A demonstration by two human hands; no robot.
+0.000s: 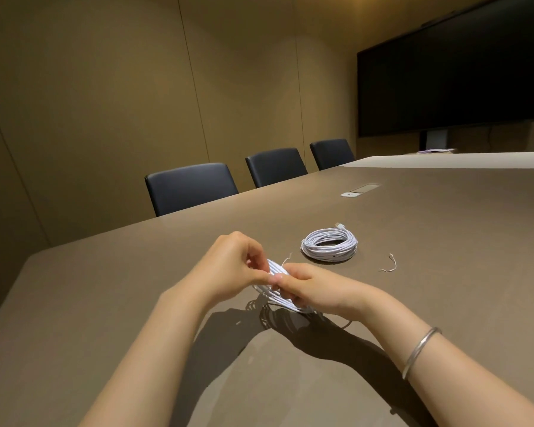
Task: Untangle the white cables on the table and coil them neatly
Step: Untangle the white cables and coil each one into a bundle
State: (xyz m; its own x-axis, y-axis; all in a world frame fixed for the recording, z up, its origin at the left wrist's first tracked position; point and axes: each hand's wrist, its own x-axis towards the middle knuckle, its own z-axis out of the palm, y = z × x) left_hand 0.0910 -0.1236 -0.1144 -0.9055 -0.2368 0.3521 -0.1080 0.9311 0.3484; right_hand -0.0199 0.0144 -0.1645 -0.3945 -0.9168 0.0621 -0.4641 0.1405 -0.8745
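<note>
Both hands (269, 278) pinching a white cable bundle (275, 292) above the table (444, 272), coiled cable (330, 244) beyond.

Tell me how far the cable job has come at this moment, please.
Done: one coiled cable lies flat on the table. In hand: the left hand and right hand both hold a second cable bundle, seemingly tying it with a thin tie. Left: finishing this bundle; a loose tie lies unused nearby.
</note>
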